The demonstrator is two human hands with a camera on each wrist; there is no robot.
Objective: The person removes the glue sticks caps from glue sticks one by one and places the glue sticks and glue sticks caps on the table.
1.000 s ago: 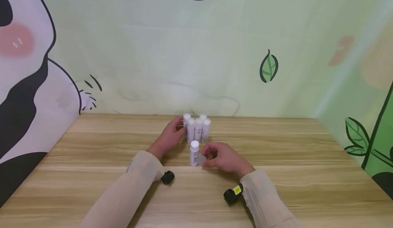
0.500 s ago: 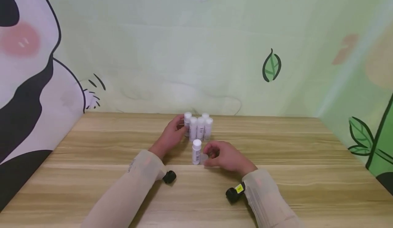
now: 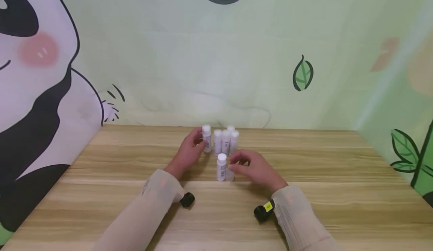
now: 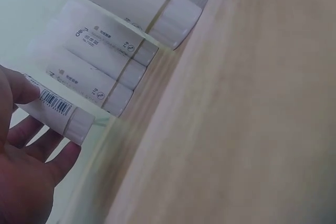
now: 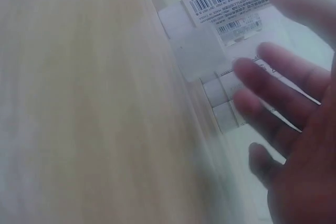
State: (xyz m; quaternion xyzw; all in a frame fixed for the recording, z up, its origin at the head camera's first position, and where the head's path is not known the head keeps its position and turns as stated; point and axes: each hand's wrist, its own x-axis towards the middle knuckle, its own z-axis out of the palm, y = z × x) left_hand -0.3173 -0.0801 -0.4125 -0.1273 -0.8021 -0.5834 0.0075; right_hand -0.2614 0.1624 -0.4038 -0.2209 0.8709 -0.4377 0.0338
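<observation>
My left hand grips an upright white glue stick at the left of a small cluster. In the left wrist view, thumb and fingers pinch that glue stick, its barcode showing. Nearer to me stands another glue stick on its own. A small frosted translucent cap sits right beside it, also plain as a cap in the right wrist view. My right hand hovers over the cap's right side, fingers loosely bent and parted, with nothing between them.
Several white glue sticks stand close together behind the front one. The wood-grain table ends at a green printed backdrop. Black wrist cameras hang below both sleeves.
The left hand's glue stick has shifted left, out from the cluster, leaving a gap. My right hand has let go of the cap and lifted slightly. The head view has swung a little left.
</observation>
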